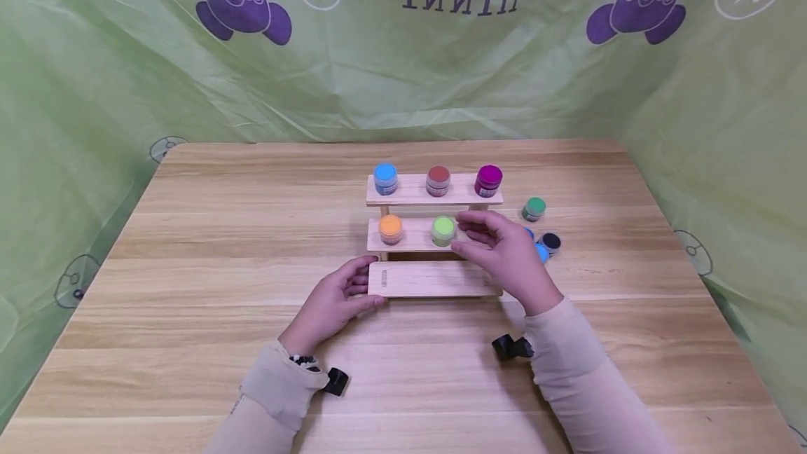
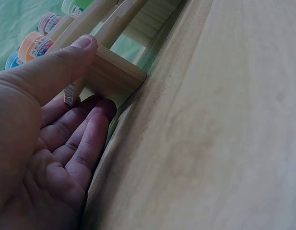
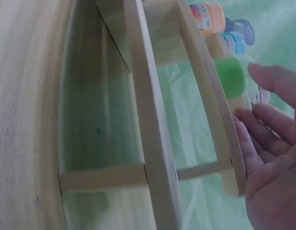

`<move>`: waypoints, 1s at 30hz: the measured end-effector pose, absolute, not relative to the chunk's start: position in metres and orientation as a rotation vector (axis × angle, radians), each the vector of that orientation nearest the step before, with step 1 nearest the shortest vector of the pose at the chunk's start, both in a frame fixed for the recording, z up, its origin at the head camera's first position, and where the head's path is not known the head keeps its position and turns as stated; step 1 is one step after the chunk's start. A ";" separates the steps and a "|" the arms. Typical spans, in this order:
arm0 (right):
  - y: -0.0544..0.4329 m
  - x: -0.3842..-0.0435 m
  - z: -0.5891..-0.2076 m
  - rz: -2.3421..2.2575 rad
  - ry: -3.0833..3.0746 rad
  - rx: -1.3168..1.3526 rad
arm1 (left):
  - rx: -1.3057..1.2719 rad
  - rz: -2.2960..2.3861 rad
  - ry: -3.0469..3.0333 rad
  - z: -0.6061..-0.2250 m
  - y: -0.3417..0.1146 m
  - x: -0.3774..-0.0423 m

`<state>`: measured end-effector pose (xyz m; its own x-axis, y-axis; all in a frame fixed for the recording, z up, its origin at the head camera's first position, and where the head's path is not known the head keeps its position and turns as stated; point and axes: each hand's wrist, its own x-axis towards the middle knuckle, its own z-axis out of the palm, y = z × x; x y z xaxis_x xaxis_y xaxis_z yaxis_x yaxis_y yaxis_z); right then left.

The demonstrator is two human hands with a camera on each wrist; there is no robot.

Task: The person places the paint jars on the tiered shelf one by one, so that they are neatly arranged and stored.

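- The left end of the wooden rack's (image 1: pixel 412 244) bottom shelf (image 1: pixel 435 280) is being gripped by the left hand (image 1: pixel 330 303), thumb at the front edge, fingers curled behind
- Toward the left, a blue jar (image 1: pixel 385 179) is being held up by the top shelf (image 1: pixel 412 191), an orange jar (image 1: pixel 391 229) by the middle shelf (image 1: pixel 418 232)
- A brown jar (image 1: pixel 438 181) is being carried mid-way along the top shelf, a lime jar (image 1: pixel 443 230) on the middle shelf
- A purple jar (image 1: pixel 488 181) is being borne at the top shelf's right end
- The lime jar is being flanked on its right by the right hand (image 1: pixel 504 254), thumb and fingers apart; whether it is being touched cannot be told
- A green jar (image 1: pixel 534 209) and a black jar (image 1: pixel 550 242) are being supported by the table (image 1: pixel 189 286)
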<state>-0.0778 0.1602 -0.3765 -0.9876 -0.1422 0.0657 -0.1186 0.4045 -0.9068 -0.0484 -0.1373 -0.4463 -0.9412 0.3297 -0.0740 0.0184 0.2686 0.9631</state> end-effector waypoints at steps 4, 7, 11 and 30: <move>0.168 -0.078 -0.373 -1.690 2.615 -0.231 | 0.313 1.726 2.274 -0.446 -0.138 -0.048; 0.173 -0.078 -0.370 -1.662 2.651 -0.212 | 0.306 1.724 2.274 -0.446 -0.138 -0.048; 0.180 -0.078 -0.369 -1.613 2.717 -0.212 | 0.309 1.724 2.279 -0.447 -0.137 -0.048; 0.227 -0.081 -0.366 -1.762 2.658 -0.164 | 0.313 1.723 2.287 -0.446 -0.137 -0.049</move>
<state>-0.0812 0.2266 -0.3661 -0.9934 -0.0569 0.0999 -0.1142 0.3861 -0.9154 -0.0487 -0.1370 -0.4465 -0.9429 0.3239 -0.0773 0.0149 0.2730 0.9619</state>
